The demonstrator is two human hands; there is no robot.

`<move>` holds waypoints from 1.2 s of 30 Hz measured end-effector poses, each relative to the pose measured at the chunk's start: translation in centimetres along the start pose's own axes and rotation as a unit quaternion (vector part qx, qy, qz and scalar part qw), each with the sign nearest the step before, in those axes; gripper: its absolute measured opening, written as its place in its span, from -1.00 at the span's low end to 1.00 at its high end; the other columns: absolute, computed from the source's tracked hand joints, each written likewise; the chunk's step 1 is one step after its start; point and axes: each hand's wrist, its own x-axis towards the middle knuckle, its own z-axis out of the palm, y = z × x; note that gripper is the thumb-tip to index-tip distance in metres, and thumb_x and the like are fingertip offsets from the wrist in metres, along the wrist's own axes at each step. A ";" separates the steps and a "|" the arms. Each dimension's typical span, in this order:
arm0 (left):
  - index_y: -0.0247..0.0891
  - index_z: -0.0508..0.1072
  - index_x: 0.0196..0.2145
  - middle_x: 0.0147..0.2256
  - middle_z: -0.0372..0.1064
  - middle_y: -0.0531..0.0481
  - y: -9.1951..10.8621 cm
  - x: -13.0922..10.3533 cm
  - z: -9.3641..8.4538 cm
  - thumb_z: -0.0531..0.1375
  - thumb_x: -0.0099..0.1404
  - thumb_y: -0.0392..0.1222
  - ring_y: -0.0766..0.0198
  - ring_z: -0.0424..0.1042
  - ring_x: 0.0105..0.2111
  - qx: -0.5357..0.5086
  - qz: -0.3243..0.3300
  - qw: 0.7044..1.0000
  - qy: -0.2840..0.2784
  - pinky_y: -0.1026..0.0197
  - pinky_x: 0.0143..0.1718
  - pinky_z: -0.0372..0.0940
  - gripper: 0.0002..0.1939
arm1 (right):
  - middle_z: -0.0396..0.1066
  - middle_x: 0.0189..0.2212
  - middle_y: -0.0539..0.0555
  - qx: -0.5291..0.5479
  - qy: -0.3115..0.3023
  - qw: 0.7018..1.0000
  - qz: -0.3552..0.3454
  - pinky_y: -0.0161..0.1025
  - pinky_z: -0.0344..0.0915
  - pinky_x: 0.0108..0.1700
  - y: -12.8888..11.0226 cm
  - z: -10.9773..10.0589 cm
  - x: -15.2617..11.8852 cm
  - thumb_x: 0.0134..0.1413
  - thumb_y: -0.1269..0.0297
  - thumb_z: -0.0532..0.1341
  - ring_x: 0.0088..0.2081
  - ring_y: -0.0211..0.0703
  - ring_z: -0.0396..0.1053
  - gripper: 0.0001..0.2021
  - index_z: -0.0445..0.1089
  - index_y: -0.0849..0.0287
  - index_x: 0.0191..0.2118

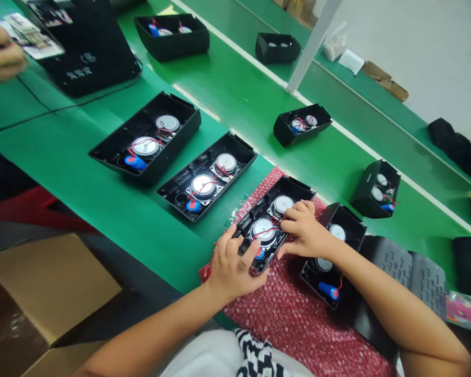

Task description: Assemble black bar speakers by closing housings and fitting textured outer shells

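Observation:
In the head view, an open black speaker housing lies on red bubble wrap in front of me. Two round silver speaker drivers, thin red wires and a blue cylindrical part show inside it. My left hand grips its near end, fingers over the rim and close to the blue part. With fingers curled over the opposite long side, my right hand holds the housing near the wires. Just right, partly behind my right forearm, sits another open housing with a blue cylinder.
Two more open housings stand left on the green table. Others sit along the green strip beyond. A co-worker's hand is at upper left, near a black panel. Cardboard boxes stand at lower left.

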 end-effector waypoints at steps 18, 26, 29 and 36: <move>-0.05 0.19 0.10 -0.06 0.17 -0.22 0.5 -0.8 0.4 0.26 0.12 -0.04 -0.23 0.16 0.14 0.038 0.067 0.997 0.000 -0.21 -0.02 0.29 -0.40 | 0.46 -0.27 0.11 0.031 -0.013 0.998 -0.045 -0.07 0.09 -0.06 -0.1 -1.8 -1.8 0.20 -0.11 0.18 -0.23 -0.07 0.33 -0.61 0.42 0.17 -0.25; -0.05 0.21 0.10 -0.05 0.16 -0.23 0.5 -0.8 0.5 0.25 0.13 -0.10 -0.21 0.14 0.17 0.029 0.069 0.997 0.004 -0.21 0.00 0.27 -0.42 | 0.45 -0.32 0.16 0.012 -0.039 0.998 -0.043 -0.11 0.13 -0.15 -0.2 -0.7 -1.9 0.20 -0.22 0.08 -0.28 -0.06 0.32 -0.47 0.41 0.23 -0.34; -0.05 0.21 0.10 -0.05 0.16 -0.22 0.6 -0.7 0.4 0.25 0.13 -0.10 -0.21 0.14 0.17 0.021 0.062 0.998 0.003 -0.22 0.01 0.26 -0.42 | 0.45 -0.32 0.14 -0.014 -0.034 0.998 -0.042 -0.11 0.12 -0.13 -0.3 -0.6 -2.0 0.23 -0.21 0.05 -0.29 -0.07 0.33 -0.48 0.39 0.22 -0.35; -0.08 0.16 0.13 -0.06 0.15 -0.24 0.6 -0.6 0.3 0.24 0.15 -0.07 -0.24 0.17 0.13 0.026 0.057 0.998 -0.008 -0.24 -0.01 0.27 -0.39 | 0.33 -0.45 0.09 -0.089 -0.040 0.994 -0.054 -0.09 0.07 -0.09 -1.4 -0.3 -1.6 0.22 -0.27 -0.03 -0.33 -0.05 0.23 -0.42 0.34 0.19 -0.41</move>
